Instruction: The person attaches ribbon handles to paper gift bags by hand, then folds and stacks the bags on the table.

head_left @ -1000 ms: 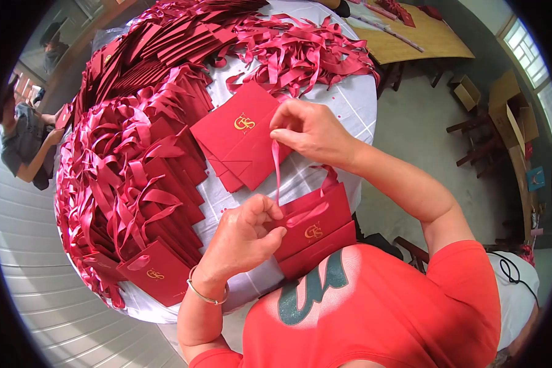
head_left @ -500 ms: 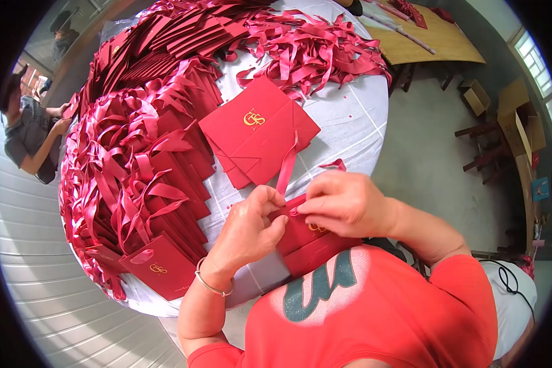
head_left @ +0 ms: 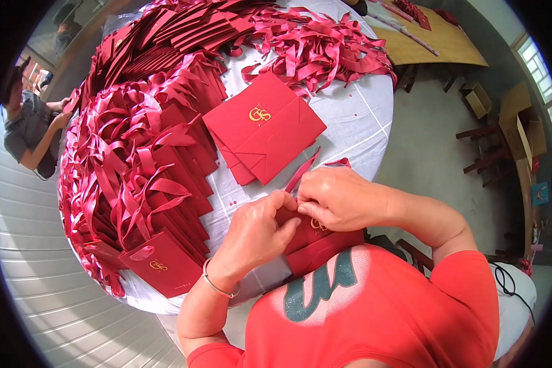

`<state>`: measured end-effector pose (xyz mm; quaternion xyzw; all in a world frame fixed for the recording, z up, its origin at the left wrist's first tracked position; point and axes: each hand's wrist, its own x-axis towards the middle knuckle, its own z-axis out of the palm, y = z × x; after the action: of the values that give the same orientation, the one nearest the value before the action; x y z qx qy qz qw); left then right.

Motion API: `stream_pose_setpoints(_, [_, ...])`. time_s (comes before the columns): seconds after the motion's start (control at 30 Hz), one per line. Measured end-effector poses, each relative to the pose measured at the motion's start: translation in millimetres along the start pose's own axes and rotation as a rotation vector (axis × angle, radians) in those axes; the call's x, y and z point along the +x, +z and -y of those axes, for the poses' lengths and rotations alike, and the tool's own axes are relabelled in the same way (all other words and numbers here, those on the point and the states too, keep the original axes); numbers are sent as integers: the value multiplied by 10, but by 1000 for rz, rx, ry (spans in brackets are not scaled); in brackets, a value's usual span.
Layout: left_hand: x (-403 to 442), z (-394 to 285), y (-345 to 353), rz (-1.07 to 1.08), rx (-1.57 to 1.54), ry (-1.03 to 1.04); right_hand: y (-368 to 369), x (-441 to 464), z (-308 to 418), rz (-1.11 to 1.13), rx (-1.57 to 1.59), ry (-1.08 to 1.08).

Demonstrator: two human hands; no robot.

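A red paper gift bag (head_left: 316, 248) with gold lettering lies flat at the table's near edge, against the red shirt. My left hand (head_left: 257, 230) is closed at its upper edge, thumb and forefinger pinched together. Close against it, my right hand (head_left: 343, 197) pinches a pink ribbon at the bag's top; the fingertips hide the exact grip. The ribbon's loose end (head_left: 302, 170) sticks up beyond the fingers. Just past my hands, a small stack of flat red bags (head_left: 267, 126) with a gold logo rests on the white cloth.
Rows of ribboned red bags (head_left: 165, 260) fill the table's left side. Flat red bags (head_left: 184, 30) and loose ribbons (head_left: 325, 49) lie at the back of the white-clothed table (head_left: 374, 116). Another person (head_left: 34, 129) handles something red at left. Cardboard boxes (head_left: 518, 126) stand at right.
My right hand has moved left, closer to my left hand, covering the ribbon at the bag's top. The ribbon's end leans further right. The view has shifted slightly.
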<state>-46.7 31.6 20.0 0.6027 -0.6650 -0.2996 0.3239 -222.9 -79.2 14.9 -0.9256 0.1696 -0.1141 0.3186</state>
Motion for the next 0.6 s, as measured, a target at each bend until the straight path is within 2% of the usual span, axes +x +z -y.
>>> stream_pose_setpoints(0.1, [-1, 53, 30, -45, 24, -11, -82, 47, 4, 95, 71, 73])
stream_pose_setpoints(0.2, [-4, 58, 26, -45, 24, -15, -142, 86, -126, -22, 189, 26])
stream_pose_setpoints(0.27, [-9, 56, 35, -34, 25, -30, -190, 125, -229, -36, 284, 101])
stream_pose_setpoints(0.33, [-8, 74, 74, -93, -4, 46, -213, 172, -352, -32, 257, 62])
stream_pose_setpoints(0.4, [-6, 17, 86, -104, 21, 77, -297, 273, -310, 342, 347, 192])
stream_pose_setpoints(0.47, [-16, -60, 85, -126, 66, 94, -287, 360, -293, 347, 355, 126])
stream_pose_setpoints(0.53, [-29, -107, 88, -133, 90, 132, -300, 456, -197, 499, 485, 317])
stream_pose_setpoints(0.6, [-51, -103, 115, -192, 98, 158, -241, 525, -172, 516, 471, 356])
